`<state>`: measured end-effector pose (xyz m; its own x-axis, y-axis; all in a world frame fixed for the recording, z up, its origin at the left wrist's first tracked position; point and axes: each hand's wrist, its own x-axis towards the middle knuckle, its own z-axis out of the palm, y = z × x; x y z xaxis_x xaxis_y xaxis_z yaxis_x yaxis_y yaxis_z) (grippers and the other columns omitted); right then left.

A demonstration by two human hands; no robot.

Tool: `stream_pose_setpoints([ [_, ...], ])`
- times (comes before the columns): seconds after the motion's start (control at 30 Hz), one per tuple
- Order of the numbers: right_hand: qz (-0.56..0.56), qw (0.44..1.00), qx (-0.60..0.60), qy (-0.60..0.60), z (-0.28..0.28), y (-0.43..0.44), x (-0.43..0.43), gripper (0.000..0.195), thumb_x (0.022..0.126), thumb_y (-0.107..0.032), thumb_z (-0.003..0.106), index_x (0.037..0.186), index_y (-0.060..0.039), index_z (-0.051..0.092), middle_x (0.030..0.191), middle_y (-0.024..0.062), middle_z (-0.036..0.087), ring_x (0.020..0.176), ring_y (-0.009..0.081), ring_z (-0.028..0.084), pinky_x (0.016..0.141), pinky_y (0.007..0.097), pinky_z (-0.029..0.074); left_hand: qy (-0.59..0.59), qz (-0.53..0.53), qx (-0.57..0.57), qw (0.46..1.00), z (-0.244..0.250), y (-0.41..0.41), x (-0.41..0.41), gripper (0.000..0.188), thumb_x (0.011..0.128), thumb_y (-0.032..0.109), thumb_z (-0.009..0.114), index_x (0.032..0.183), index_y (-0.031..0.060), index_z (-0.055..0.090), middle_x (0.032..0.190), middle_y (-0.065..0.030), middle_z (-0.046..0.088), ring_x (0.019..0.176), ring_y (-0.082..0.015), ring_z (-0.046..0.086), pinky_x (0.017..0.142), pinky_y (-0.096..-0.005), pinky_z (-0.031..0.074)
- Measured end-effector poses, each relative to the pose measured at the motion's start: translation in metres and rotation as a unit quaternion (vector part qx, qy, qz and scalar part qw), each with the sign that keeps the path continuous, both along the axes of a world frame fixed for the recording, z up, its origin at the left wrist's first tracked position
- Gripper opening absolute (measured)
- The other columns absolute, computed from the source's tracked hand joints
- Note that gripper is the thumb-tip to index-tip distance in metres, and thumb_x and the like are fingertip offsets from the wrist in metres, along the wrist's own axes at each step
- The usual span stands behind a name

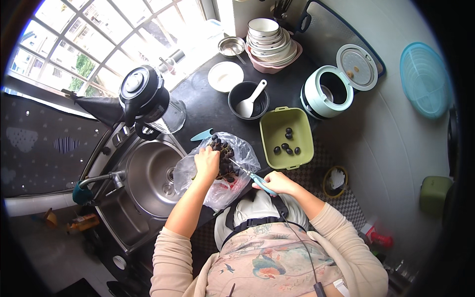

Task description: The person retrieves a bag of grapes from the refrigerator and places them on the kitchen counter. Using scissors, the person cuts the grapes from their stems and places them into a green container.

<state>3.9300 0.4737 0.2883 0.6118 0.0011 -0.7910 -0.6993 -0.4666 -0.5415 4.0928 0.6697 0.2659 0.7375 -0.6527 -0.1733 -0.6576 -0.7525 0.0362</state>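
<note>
Dark grapes (227, 169) lie in a bunch on a crumpled clear plastic bag (246, 146) at the counter's front. My left hand (207, 162) grips the bunch from its left side; the fingertips are partly hidden. Blue-handled scissors (262, 183) are in my right hand (279, 182), with the blades pointing up and left into the grapes. Whether the blades touch a stem is too small to tell. Just right of the bag stands a green plastic basin (268, 148) holding several loose grapes (288, 146). A light-blue pointed cover (202, 135) lies behind the bag.
A stainless steel sink (148, 174) with a faucet (102, 179) is at left, beside a glass-jar blender (148, 100). Behind the basin are a black pot (237, 116) with a white rice paddle (256, 92), an open rice cooker (310, 91) and stacked bowls (269, 44).
</note>
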Motion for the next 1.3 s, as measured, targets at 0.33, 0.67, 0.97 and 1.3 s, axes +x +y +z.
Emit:
stream_pose_setpoints([
  [0.33,-0.058,0.988,0.14,0.027,-0.007,0.012,-0.002,0.063,0.071,-0.061,0.065,0.064,0.0019,0.064,0.049,0.0053,0.054,0.041,0.013,0.054,0.044,0.0256,0.045,-0.043,-0.074,-0.055,0.995,-0.006,0.005,0.007,0.013,0.072,0.011,0.057,0.082,0.0142,0.065,0.084,-0.0044,0.055,0.086,-0.0236,0.055,0.066,-0.0386,0.043],
  [0.67,-0.076,0.977,0.196,0.036,-0.015,0.006,-0.009,0.061,0.072,-0.059,0.065,0.069,0.0015,0.063,0.056,0.0058,0.057,0.044,0.0128,0.055,0.045,0.0245,0.047,-0.072,-0.147,0.016,0.986,-0.006,0.006,0.0,0.02,0.071,0.016,0.057,0.086,0.0218,0.069,0.098,-0.0063,0.049,0.096,-0.0238,0.047,0.071,-0.0371,0.038],
  [0.97,-0.108,0.965,0.236,0.031,-0.014,0.009,-0.012,0.06,0.072,-0.059,0.065,0.07,0.0007,0.063,0.055,0.003,0.054,0.044,0.0111,0.053,0.043,0.0235,0.045,-0.06,-0.244,0.029,0.967,0.011,0.003,0.005,0.013,0.067,0.022,0.061,0.077,0.0204,0.07,0.092,-0.0038,0.048,0.097,-0.0215,0.046,0.074,-0.0373,0.037],
  [1.3,-0.122,0.927,0.336,0.116,-0.011,0.022,-0.009,0.057,0.079,-0.06,0.056,0.077,-0.0031,0.061,0.058,0.0008,0.054,0.049,0.0095,0.055,0.048,0.0215,0.046,-0.018,-0.044,-0.138,0.989,0.004,0.045,-0.022,0.03,0.067,0.026,0.073,0.094,0.015,0.066,0.073,-0.0055,0.053,0.068,-0.0231,0.058,0.058,-0.0347,0.046],
])
